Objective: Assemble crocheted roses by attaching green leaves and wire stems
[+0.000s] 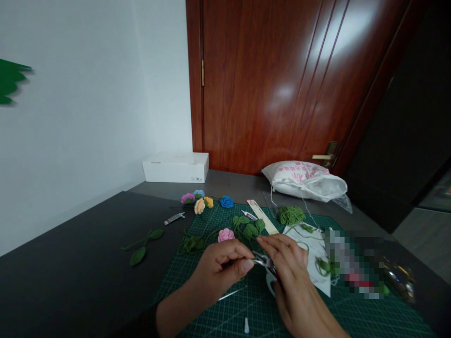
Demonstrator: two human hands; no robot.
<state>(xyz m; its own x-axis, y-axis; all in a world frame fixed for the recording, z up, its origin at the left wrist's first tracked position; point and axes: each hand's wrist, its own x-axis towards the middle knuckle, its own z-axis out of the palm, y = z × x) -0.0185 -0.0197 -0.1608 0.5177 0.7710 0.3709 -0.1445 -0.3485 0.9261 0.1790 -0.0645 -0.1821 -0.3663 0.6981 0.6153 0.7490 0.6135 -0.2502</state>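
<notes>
Green cutting mat (225, 310) under both hands, left hand (218, 272) and right hand (292, 277) pinching small pliers (264, 261) (partly hidden), pink crochet rose (226, 234) nearby

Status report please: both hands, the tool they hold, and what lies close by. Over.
Left hand and right hand together over green cutting mat, both gripping small metal tool. Pink crochet flower just beyond the fingers, apart. Nothing blocking.

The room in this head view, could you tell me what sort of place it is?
Probably a home craft desk: a green cutting mat, crocheted flowers and green yarn on a dark table beside a wooden door.
</notes>
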